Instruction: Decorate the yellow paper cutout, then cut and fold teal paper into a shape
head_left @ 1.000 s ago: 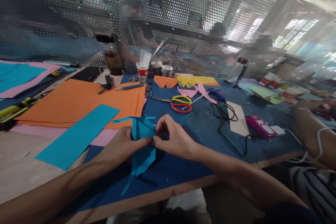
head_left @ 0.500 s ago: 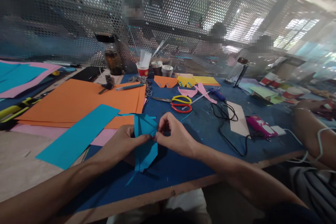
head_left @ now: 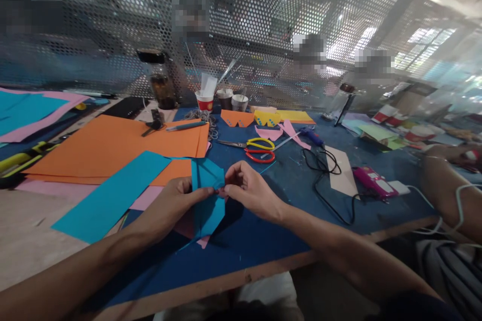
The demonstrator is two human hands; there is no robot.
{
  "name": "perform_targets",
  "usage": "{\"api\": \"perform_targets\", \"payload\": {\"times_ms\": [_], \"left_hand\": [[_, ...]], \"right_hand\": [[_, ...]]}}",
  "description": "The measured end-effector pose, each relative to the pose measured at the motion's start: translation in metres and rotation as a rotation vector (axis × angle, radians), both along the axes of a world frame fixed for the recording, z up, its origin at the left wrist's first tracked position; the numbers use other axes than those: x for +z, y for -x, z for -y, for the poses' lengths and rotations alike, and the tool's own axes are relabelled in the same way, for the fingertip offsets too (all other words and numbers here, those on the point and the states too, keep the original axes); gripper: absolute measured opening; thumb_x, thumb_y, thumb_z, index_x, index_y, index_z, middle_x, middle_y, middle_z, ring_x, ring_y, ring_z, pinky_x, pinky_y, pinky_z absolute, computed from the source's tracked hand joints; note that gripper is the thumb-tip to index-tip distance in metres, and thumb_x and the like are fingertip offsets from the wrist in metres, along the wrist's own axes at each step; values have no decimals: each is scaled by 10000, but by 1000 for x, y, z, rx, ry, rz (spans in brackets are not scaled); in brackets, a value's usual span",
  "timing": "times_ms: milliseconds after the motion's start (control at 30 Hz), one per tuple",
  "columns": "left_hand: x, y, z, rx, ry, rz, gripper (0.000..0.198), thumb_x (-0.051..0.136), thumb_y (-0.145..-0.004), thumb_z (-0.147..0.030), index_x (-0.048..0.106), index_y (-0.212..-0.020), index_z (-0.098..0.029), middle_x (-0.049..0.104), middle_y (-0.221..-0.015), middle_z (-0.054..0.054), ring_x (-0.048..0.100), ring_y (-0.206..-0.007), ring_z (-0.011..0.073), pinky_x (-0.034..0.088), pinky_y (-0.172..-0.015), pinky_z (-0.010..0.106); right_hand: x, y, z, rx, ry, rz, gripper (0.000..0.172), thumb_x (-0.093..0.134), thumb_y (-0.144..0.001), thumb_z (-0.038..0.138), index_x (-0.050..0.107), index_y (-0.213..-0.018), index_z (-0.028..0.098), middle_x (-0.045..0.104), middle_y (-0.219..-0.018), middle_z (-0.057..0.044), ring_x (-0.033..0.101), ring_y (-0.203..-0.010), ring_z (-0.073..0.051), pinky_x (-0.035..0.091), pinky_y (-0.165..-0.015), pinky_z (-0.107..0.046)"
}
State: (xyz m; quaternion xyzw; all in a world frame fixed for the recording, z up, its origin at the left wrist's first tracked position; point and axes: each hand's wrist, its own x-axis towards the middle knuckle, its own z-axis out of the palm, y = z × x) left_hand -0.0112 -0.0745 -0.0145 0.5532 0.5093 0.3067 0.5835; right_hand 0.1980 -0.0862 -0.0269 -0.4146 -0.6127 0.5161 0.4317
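Observation:
Between my hands is a folded piece of blue paper (head_left: 208, 215), its far right and near right corners cut or folded at a slant. My left hand (head_left: 183, 200) grips its left side, thumb lying across the front toward the middle. At the paper's right edge, my right hand (head_left: 252, 193) is closed in a pinch, thumb and fingertips meeting the left thumb. Whether something small sits between those fingertips is hidden. Pink paper (head_left: 203, 242) peeks out beneath the blue piece. Left of it, a long blue strip (head_left: 113, 198) lies across orange sheets (head_left: 109, 143).
Scissors (head_left: 259, 150) with red and yellow handles lie beyond my hands. A blue glue gun (head_left: 312, 136) with a black cord is farther right, near a pink box (head_left: 374, 182). Paper cups (head_left: 205, 102) and a jar (head_left: 161, 83) stand along the perforated screen. Another person's arm (head_left: 448, 190) rests at right.
The blue paper has tilted so more of its face shows, and pink paper has appeared below its near edge. Both hands stay at nearly the same place, fingertips shifted slightly.

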Motion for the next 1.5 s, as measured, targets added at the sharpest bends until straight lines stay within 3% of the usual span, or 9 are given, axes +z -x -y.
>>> {"api": "perform_targets", "payload": {"times_ms": [167,300,500,800,933,1067,1167,1300,1500], "left_hand": [[4,-2,-1,32,70,148,352,941,-608,-436,689,-636,-191,667,-586,-4,575,-531,144,490,-528,253],[-2,1,-6,74,193,269,388,959,-636,-474,766,-803,-182,754,-715,26,670,-628,170,557,-630,276],[-14,8,-14,73,204,336,329,951,-677,-423,750,-784,-186,719,-670,-2,624,-557,149,509,-567,268],[-12,8,-11,60,228,315,327,968,-655,-383,744,-770,-175,676,-616,-19,569,-521,124,462,-512,237],[3,6,-8,41,250,302,401,917,-700,-491,806,-921,-175,799,-805,74,712,-678,221,587,-635,317],[14,5,-7,-74,251,463,483,746,-805,-629,832,-977,-185,829,-962,134,765,-828,282,651,-757,389],[11,6,-9,-111,226,467,462,680,-870,-584,829,-996,-166,822,-1052,167,770,-951,306,655,-813,394],[2,7,-8,-33,35,332,277,795,-848,-462,807,-957,-208,812,-1010,102,751,-1003,281,635,-925,399],[-6,9,-13,17,82,235,320,849,-816,-527,791,-846,-213,819,-964,77,765,-944,248,648,-854,335]], "right_hand": [[-1,1,0,-7,-32,13,224,708,-888,254,524,-1013,227,665,-908,18,689,-813,-153,554,-755,-306],[0,-1,-1,-76,-307,104,195,637,-906,164,561,-1072,230,658,-955,-3,676,-873,-157,569,-813,-313],[4,-7,3,-17,-656,400,241,593,-962,132,669,-1140,274,661,-1119,-57,665,-1032,-193,574,-918,-348],[9,-15,2,20,-809,591,184,581,-1039,251,715,-1164,269,672,-1090,-92,651,-1039,-236,538,-918,-408],[10,-10,2,-12,-658,398,117,635,-984,227,721,-1057,258,680,-1075,-75,658,-1011,-218,544,-904,-378],[10,-6,-3,-123,-270,119,121,733,-909,325,697,-952,217,688,-920,-25,641,-844,-177,528,-783,-321],[10,-6,-7,-133,8,-100,284,820,-838,439,675,-881,200,664,-805,8,615,-765,-150,499,-752,-291],[11,-8,-13,-119,247,-416,400,924,-730,438,618,-813,195,695,-852,-1,606,-716,-109,500,-739,-257],[14,-13,-18,-110,382,-619,406,966,-691,365,614,-796,190,722,-915,-1,600,-716,-83,515,-711,-226]]}}
